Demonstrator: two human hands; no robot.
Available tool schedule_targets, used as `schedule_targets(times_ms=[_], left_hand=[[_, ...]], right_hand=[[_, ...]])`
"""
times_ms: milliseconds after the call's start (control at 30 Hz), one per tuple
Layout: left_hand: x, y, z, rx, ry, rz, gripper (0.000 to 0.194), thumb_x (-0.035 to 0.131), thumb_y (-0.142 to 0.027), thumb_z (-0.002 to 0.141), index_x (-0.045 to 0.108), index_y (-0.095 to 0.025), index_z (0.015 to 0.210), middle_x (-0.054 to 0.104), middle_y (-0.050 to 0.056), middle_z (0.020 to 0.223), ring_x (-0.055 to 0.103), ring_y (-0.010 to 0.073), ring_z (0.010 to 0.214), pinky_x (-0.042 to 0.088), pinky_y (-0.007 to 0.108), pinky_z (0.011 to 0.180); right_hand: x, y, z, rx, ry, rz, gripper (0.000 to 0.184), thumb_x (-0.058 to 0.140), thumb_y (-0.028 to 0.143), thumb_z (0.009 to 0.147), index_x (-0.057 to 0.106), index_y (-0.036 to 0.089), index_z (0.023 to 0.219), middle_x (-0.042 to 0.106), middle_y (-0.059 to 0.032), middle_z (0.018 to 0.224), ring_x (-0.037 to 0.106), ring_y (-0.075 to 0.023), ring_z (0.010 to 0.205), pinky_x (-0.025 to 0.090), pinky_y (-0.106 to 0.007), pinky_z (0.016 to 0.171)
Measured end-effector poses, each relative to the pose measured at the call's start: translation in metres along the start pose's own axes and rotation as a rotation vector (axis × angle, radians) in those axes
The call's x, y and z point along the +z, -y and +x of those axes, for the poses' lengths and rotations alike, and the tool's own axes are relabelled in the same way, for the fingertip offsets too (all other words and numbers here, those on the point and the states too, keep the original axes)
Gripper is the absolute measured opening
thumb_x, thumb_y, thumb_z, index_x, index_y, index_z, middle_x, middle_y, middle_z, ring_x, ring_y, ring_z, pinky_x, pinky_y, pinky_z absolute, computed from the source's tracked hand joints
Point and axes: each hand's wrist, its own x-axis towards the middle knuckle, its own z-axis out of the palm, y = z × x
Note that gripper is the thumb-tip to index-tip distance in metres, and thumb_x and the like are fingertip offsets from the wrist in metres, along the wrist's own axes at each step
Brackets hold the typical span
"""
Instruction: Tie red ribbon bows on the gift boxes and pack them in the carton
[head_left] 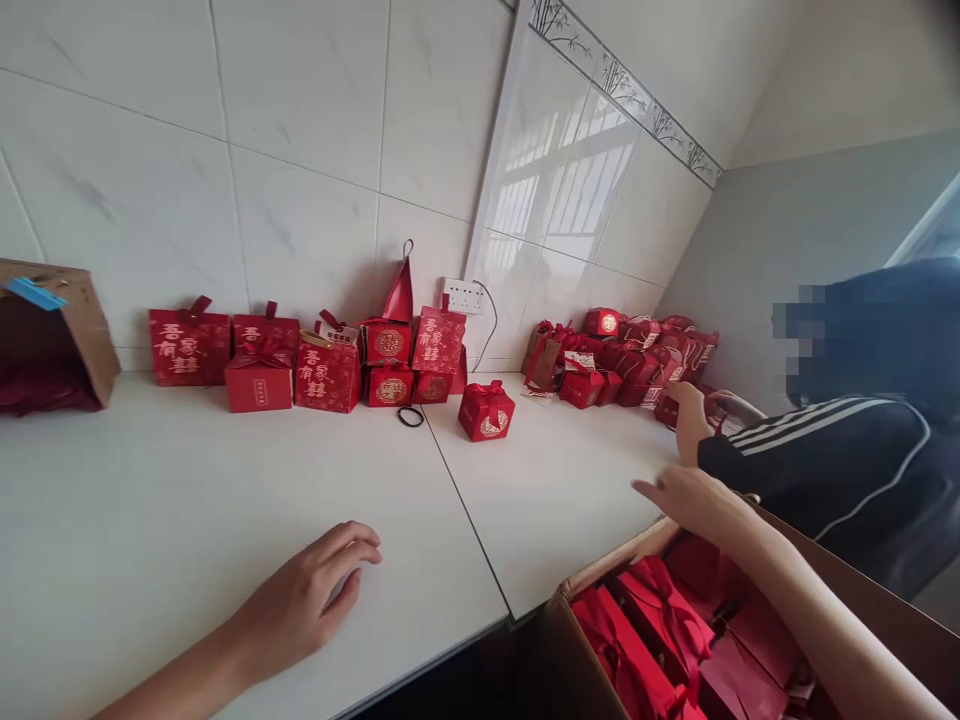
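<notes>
My left hand (322, 585) is over the white table, fingers loosely bent and apart, with nothing in them. My right hand (694, 505) reaches across the cardboard box (559, 610) and hovers near its far edge. One digit points left, the others are partly hidden, and nothing shows in its grasp. Inside the box lie several red gift boxes (667, 610) tied with ribbon. Beyond both hands, a single red gift box (487, 412) with a bow and a gold emblem stands on the table (390, 620).
Red gift boxes (259, 385) line the tiled wall, near a black ring (410, 417) and a power strip (463, 296). An open carton (94, 340) lies at far left. At right, a person in a dark jacket (847, 460) handles a pile of red boxes (630, 360).
</notes>
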Motion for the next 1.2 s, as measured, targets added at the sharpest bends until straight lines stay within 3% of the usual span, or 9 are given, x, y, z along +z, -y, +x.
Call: schedule_targets(times_ms=[100, 200, 267, 400, 600, 767, 867, 1067, 1200], left_hand=[[-0.002, 0.003, 0.001, 0.01, 0.025, -0.05, 0.023, 0.038, -0.02, 0.087, 0.06, -0.024, 0.091, 0.061, 0.004, 0.1, 0.063, 0.0138, 0.086, 0.052, 0.021, 0.073], [-0.009, 0.009, 0.003, -0.062, 0.014, -0.118, 0.023, 0.037, -0.02, 0.087, 0.059, -0.024, 0.093, 0.059, 0.005, 0.104, 0.062, 0.0146, 0.086, 0.052, 0.02, 0.062], [-0.015, 0.013, 0.003, -0.135, -0.02, -0.146, 0.023, 0.037, -0.021, 0.087, 0.058, -0.023, 0.094, 0.057, 0.006, 0.107, 0.061, 0.0143, 0.08, 0.052, 0.022, 0.056], [-0.02, 0.024, 0.005, -0.261, -0.112, -0.158, 0.022, 0.039, -0.021, 0.084, 0.057, -0.024, 0.097, 0.055, 0.006, 0.11, 0.06, 0.015, 0.078, 0.054, 0.029, 0.064], [-0.013, 0.047, 0.017, -0.532, -0.332, -0.365, 0.044, 0.05, -0.036, 0.081, 0.042, -0.024, 0.122, 0.045, 0.012, 0.129, 0.049, 0.0277, 0.118, 0.049, 0.045, 0.089], [-0.031, 0.067, 0.019, -0.583, -0.618, -0.404, 0.075, 0.05, -0.052, 0.082, 0.014, -0.025, 0.142, -0.001, 0.013, 0.153, 0.005, 0.0311, 0.143, 0.026, 0.054, 0.11], [-0.047, 0.082, 0.019, -0.605, -0.694, -0.366, 0.077, 0.052, -0.053, 0.08, 0.015, -0.025, 0.142, -0.004, 0.012, 0.154, -0.006, 0.0298, 0.143, 0.014, 0.054, 0.114], [-0.056, 0.11, 0.021, -0.501, -0.621, -0.455, 0.054, 0.045, -0.043, 0.081, 0.035, -0.021, 0.129, 0.037, 0.013, 0.14, 0.034, 0.0284, 0.133, 0.027, 0.05, 0.111], [-0.063, 0.107, 0.016, -0.406, -0.411, -0.464, 0.059, 0.044, -0.042, 0.079, 0.035, -0.02, 0.133, 0.041, 0.012, 0.14, 0.038, 0.0292, 0.13, 0.031, 0.048, 0.109]], right_hand=[[-0.003, 0.105, 0.028, -0.17, 0.078, 0.222, 0.029, 0.052, 0.041, 0.084, 0.064, 0.017, 0.095, 0.067, -0.0113, 0.093, 0.063, -0.0243, 0.095, 0.045, -0.032, 0.085], [0.014, 0.188, 0.055, -0.135, 0.072, 0.294, 0.057, 0.061, 0.041, 0.077, 0.046, 0.018, 0.126, 0.046, -0.0156, 0.132, 0.047, -0.0287, 0.12, 0.039, -0.035, 0.096], [0.028, 0.218, 0.07, -0.037, 0.079, 0.342, 0.073, 0.063, 0.041, 0.075, 0.032, 0.015, 0.135, 0.035, -0.021, 0.138, 0.04, -0.0343, 0.126, 0.038, -0.042, 0.096], [0.041, 0.241, 0.079, 0.094, 0.122, 0.463, 0.073, 0.057, 0.038, 0.076, 0.026, 0.003, 0.133, 0.044, -0.0287, 0.121, 0.053, -0.0396, 0.11, 0.045, -0.047, 0.083], [0.037, 0.315, 0.03, -0.158, -0.022, 0.683, 0.08, 0.055, 0.044, 0.077, 0.016, 0.007, 0.136, 0.039, -0.023, 0.126, 0.047, -0.0333, 0.119, 0.042, -0.04, 0.096], [0.058, 0.396, -0.042, -0.519, -0.026, 1.04, 0.086, 0.065, 0.041, 0.068, 0.019, 0.013, 0.134, 0.039, -0.0191, 0.116, 0.047, -0.038, 0.113, 0.043, -0.055, 0.092], [0.07, 0.417, -0.067, -0.605, 0.023, 1.14, 0.081, 0.063, 0.037, 0.07, 0.017, 0.018, 0.134, 0.038, -0.0164, 0.116, 0.045, -0.0354, 0.115, 0.044, -0.054, 0.092], [0.077, 0.392, -0.059, -0.783, 0.126, 1.313, 0.08, 0.054, 0.053, 0.077, 0.014, 0.016, 0.136, 0.041, -0.0171, 0.122, 0.047, -0.0301, 0.113, 0.042, -0.051, 0.095], [0.066, 0.371, -0.042, -0.571, 0.262, 1.612, 0.046, 0.027, 0.055, 0.09, 0.04, 0.018, 0.114, 0.053, -0.0046, 0.081, 0.055, -0.0196, 0.075, 0.049, -0.037, 0.07]])
